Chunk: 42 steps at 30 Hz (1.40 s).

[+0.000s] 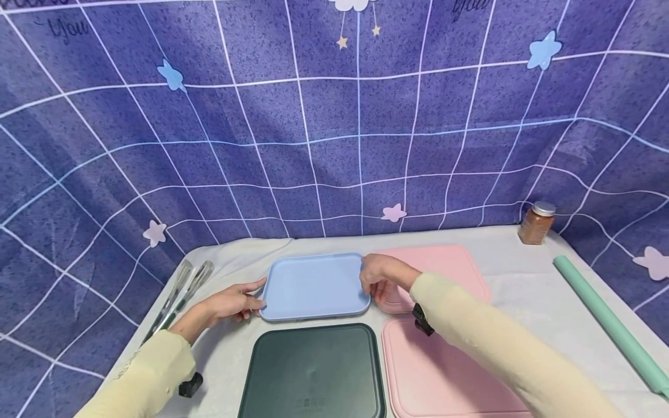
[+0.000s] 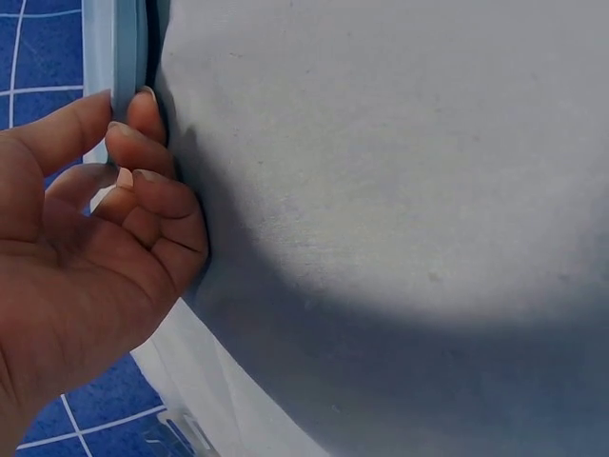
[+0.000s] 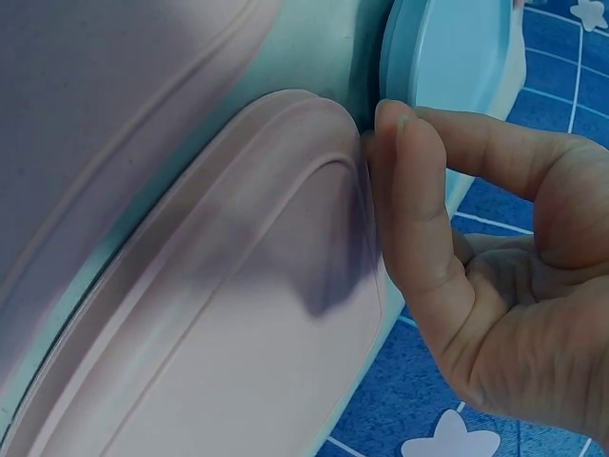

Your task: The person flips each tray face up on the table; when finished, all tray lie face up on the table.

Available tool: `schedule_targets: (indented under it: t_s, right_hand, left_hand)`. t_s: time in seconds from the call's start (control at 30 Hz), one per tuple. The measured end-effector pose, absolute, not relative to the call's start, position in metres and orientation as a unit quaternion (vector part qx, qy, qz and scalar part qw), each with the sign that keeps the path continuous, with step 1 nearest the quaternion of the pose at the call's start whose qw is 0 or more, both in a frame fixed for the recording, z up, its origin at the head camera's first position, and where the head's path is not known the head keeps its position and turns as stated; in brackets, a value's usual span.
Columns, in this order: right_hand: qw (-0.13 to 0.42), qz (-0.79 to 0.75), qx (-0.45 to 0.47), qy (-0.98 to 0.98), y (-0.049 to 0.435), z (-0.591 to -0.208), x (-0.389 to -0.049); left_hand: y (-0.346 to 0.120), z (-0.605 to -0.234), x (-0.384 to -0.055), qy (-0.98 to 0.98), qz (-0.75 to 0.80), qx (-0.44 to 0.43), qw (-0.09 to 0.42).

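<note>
A light blue rectangular tray (image 1: 316, 287) lies flat toward the back of the table, its long sides running left to right. My left hand (image 1: 232, 303) pinches its left rim between thumb and fingers; the left wrist view shows the tray edge (image 2: 129, 48) between them. At the opposite end, my right hand (image 1: 380, 273) grips the right rim with bent fingers. In the right wrist view those fingertips (image 3: 395, 119) meet the tray's side, right beside the corner of a pink board (image 3: 276, 305). My right hand and forearm cover part of that back pink board (image 1: 439, 261).
In front of the blue tray lies a dark green board (image 1: 313, 371), with a second pink board (image 1: 449, 371) to its right under my forearm. Metal tongs (image 1: 188, 287) lie at the left edge. A brown jar (image 1: 537, 223) and a green roll (image 1: 606, 316) sit on the right.
</note>
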State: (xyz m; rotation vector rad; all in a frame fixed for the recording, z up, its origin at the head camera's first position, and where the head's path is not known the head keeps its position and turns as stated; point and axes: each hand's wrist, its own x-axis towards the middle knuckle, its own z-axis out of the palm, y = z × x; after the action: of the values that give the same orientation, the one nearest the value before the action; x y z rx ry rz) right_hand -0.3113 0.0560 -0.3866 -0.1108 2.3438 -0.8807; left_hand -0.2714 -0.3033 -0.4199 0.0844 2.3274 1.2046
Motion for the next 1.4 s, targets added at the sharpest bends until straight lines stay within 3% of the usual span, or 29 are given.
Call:
schedule_targets:
  t_s: [1.13, 1.4]
  right_hand:
    - [0.307, -0.312, -0.051, 0.898, 0.056, -0.388, -0.313]
    - [0.309, -0.346, -0.061, 0.884, 0.094, -0.368, -0.316]
  left_hand:
    - [-0.298, -0.419, -0.271, 0.877, 0.411, 0.043, 0.247]
    - [-0.278, -0.386, -0.277, 0.934, 0.309, 0.082, 0.158]
